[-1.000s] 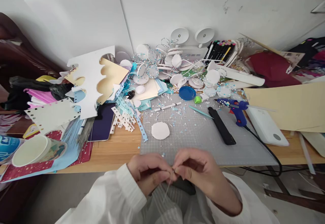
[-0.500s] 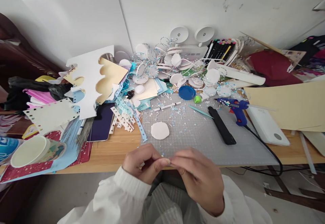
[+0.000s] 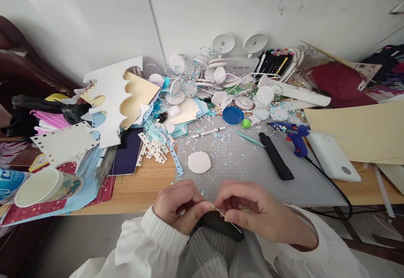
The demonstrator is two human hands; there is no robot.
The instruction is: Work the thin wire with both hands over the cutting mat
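Note:
At the table's front edge, my left hand (image 3: 181,205) is closed, its thumb and forefinger pinching the end of a thin pale wire (image 3: 236,227). From that pinch the wire slants down to the right, passing behind the thumb of my right hand (image 3: 252,210). My right fingers are curled around the wire, with a gap showing between thumb and forefinger. A white round disc (image 3: 199,162) with an uneven edge lies flat on the grey cutting mat (image 3: 233,181), just beyond my hands.
On the mat lie a white pen (image 3: 208,132), a black cutter-like tool (image 3: 276,156), teal tweezers (image 3: 250,139) and a blue lid (image 3: 232,115). A blue glue gun (image 3: 295,135) trails its cable rightward. White discs with beaded wire (image 3: 189,88) crowd the back. A paper cup (image 3: 39,187) lies left.
My right hand has shifted right and turned, its thumb now apart from the forefinger. The wire between my hands has come into view. My left hand keeps its pinch.

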